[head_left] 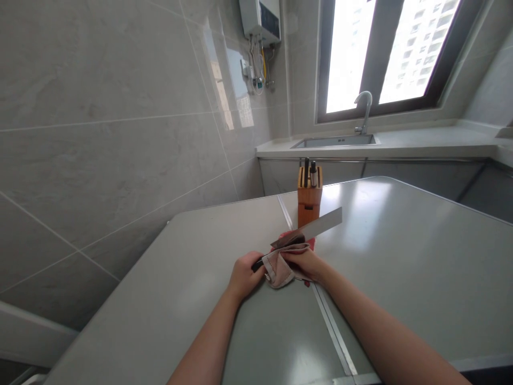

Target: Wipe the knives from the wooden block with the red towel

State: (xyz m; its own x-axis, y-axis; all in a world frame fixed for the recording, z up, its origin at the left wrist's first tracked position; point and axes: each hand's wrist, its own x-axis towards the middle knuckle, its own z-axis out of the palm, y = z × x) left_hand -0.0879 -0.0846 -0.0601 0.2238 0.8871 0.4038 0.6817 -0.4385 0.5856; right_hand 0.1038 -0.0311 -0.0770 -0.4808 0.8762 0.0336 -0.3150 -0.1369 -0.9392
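My left hand [244, 275] is closed round the dark handle of a broad kitchen knife [316, 227], whose blade points up and to the right above the grey table [401, 256]. My right hand [306, 263] pinches a pink cloth [280, 267] folded over the base of the blade. Both hands sit close together near the table's middle seam.
A wooden knife block [309, 197] with dark-handled knives stands just behind the hands. Beyond it a white counter holds a sink [336, 141] and a tap [364, 109] under a window. A tiled wall runs along the left, with a water heater [260, 18] high up.
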